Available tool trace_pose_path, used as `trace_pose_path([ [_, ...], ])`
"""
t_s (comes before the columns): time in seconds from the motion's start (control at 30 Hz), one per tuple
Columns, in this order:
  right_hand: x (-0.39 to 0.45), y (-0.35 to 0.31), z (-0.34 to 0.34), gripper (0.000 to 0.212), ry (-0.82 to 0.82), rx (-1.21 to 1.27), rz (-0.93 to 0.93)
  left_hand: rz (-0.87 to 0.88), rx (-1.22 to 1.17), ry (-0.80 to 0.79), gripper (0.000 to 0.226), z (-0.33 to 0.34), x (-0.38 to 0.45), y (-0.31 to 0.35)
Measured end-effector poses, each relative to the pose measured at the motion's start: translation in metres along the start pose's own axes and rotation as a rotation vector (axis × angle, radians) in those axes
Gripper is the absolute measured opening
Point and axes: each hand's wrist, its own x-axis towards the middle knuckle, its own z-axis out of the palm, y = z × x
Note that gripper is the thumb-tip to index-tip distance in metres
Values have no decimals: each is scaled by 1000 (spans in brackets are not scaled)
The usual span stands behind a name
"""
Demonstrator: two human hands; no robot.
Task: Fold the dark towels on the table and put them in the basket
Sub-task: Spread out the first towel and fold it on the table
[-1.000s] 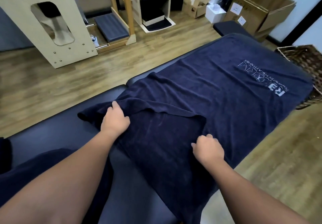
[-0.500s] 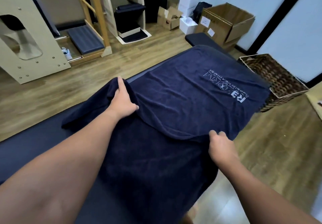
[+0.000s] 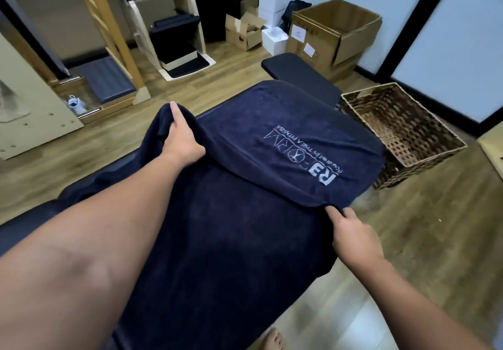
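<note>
The left hand (image 3: 181, 138) grips one corner of the navy towel (image 3: 231, 240), fingers curled under the raised edge; the right hand (image 3: 352, 236) pinches the opposite corner, apparently to carry that end across the half lying on the padded table (image 3: 302, 77). The wicker basket (image 3: 402, 132) sits empty on the floor just beside the table's far end, cardboard boxes (image 3: 334, 31) behind it.

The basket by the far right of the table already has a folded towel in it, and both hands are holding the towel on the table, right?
Not quite. In the head view the basket holds no towel. The left hand and right hand do grip the towel.
</note>
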Motion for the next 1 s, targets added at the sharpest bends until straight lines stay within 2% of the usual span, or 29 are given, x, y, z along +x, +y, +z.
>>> trace_pose_path([
  [0.2, 57, 51, -12, 65, -13, -2, 11, 19, -13, -16, 128, 49, 48, 57],
  [0.43, 130, 111, -28, 64, -25, 37, 88, 129, 28, -57, 127, 111, 125, 112],
  [0.8, 201, 181, -53, 70, -42, 127, 122, 101, 97, -122, 128, 183, 194, 186],
  [0.87, 217, 191, -50, 63, -96, 141, 143, 113, 106, -121, 131, 190, 204, 198],
  [0.93, 233, 199, -46, 45, -196, 65, 186, 189, 190, -240, 134, 199, 209, 207],
  [1.0, 246, 198, -42, 34, -198, -103, 186, 261, 396, -484, 130, 211, 204, 213],
])
